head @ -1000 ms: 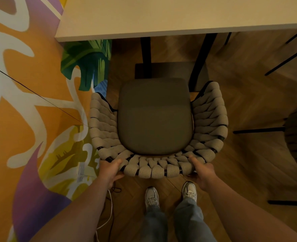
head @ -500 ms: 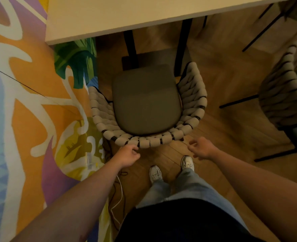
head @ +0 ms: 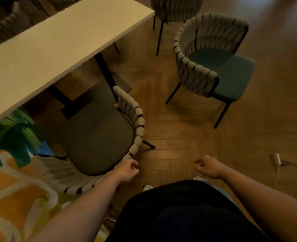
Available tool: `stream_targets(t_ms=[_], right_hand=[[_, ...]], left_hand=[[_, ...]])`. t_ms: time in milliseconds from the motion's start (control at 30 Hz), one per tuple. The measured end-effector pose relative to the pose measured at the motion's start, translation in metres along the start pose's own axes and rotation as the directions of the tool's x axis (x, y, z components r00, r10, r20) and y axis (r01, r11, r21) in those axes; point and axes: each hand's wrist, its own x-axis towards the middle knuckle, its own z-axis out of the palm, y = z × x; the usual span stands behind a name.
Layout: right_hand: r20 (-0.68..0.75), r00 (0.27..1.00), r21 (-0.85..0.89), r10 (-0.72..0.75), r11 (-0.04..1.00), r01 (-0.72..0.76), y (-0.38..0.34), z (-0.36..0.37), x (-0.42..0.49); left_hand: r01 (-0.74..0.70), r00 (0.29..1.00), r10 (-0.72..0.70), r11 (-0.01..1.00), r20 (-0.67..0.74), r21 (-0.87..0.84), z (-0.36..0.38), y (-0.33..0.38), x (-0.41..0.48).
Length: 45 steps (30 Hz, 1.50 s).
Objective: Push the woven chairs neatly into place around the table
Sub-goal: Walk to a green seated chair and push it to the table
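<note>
**Hands off the tucked chair, view turned toward the next one**

Since half a second ago the view has turned to the right: the near woven chair [head: 98, 135], then central, now sits at lower left, and a second woven chair [head: 212, 62], then only at the right edge, now shows whole at upper right. Both hands were already clear of the chair back by then and remain clear of it.

The near chair stands with the front of its dark seat under the edge of the pale table [head: 57, 44], close to the table's black legs. Its woven back curves round toward the person, and its left side lies over the brightly painted floor area [head: 13, 189].

The left hand [head: 126, 170] hangs just beside the back rim of that chair, fingers loosely curled inward and holding nothing; whether a fingertip brushes the weave cannot be told through the blur. The right hand [head: 208, 167] is over the bare wooden floor [head: 170, 133], well apart from either chair, fingers likewise half curled and empty.

The second chair has a teal seat and stands away from the table on the wooden floor, not pushed in. Its woven back is toward the table's corner and its seat faces away to the right. A third chair [head: 175, 7] shows partly at the top edge, past the table's end. More woven backs [head: 6, 30] appear dimly along the table's far side at upper left. A cable with a small plug [head: 277, 158] lies on the floor at the right.
</note>
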Motion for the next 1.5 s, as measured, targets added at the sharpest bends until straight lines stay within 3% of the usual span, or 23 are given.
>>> stream_targets(t_ms=[233, 533, 967, 1200, 1500], right_hand=[[-0.013, 0.996, 0.168, 0.088, 0.982, -0.084, 0.086, -0.002, -0.008], [0.001, 0.988, 0.308, 0.154, 0.940, -0.147, 0.141, -0.042, 0.000], [0.014, 0.978, 0.375, 0.208, 0.906, -0.198, 0.106, -0.147, 0.082], [-0.089, 0.975, 0.497, 0.203, 0.857, -0.133, 0.067, -0.225, 0.141], [-0.068, 0.989, 0.512, 0.131, 0.855, -0.078, 0.065, -0.296, 0.203]], left_hand=[[-0.096, 0.992, 0.077, 0.972, 0.096, 0.213, 0.027, 0.084, 0.040], [-0.108, 0.990, 0.091, 0.980, 0.105, 0.166, 0.055, 0.174, 0.074], [-0.124, 0.982, 0.086, 0.965, 0.170, 0.232, -0.033, 0.249, 0.184], [-0.160, 0.973, 0.106, 0.950, 0.204, 0.268, -0.113, 0.320, 0.248], [-0.180, 0.981, 0.135, 0.898, 0.139, 0.401, -0.166, 0.411, 0.319]])
